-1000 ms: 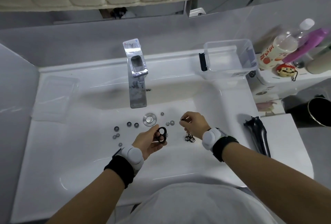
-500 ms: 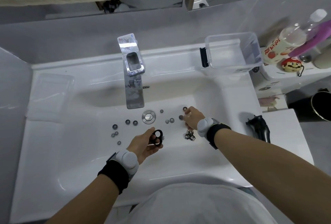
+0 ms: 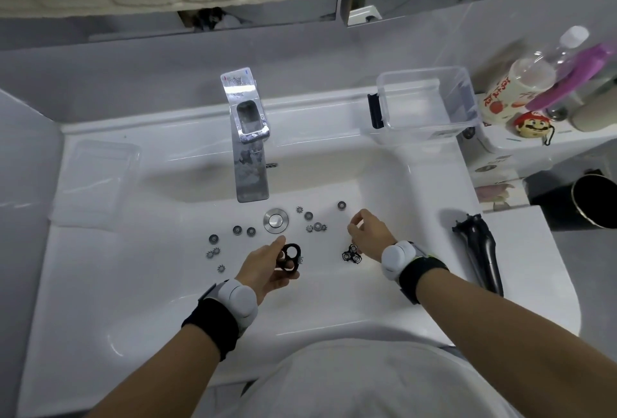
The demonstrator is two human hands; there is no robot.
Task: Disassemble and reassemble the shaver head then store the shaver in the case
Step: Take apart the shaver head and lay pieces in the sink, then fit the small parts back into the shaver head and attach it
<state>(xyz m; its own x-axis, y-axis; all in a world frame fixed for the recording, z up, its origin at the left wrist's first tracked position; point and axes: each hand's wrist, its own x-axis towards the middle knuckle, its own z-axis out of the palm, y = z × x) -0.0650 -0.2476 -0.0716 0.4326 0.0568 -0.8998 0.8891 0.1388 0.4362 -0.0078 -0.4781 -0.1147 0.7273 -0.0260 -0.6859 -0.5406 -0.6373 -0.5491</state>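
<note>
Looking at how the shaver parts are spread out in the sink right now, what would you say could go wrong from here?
1. The small cutters and round caps lie loose around the drain; a nudge might send one rolling away.
2. The left hand holds the black head frame above the basin; a slip could drop it onto the parts.
3. The shaver body lies near the sink's right rim, where the right forearm might knock it.

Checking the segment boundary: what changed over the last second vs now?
The right hand reached out past the black retainer piece, set a small round part down on the sink, and has drawn back; whether it holds anything now cannot be told. The left hand keeps gripping the black three-hole frame. The other small parts by the drain and the shaver body stayed put.
</note>
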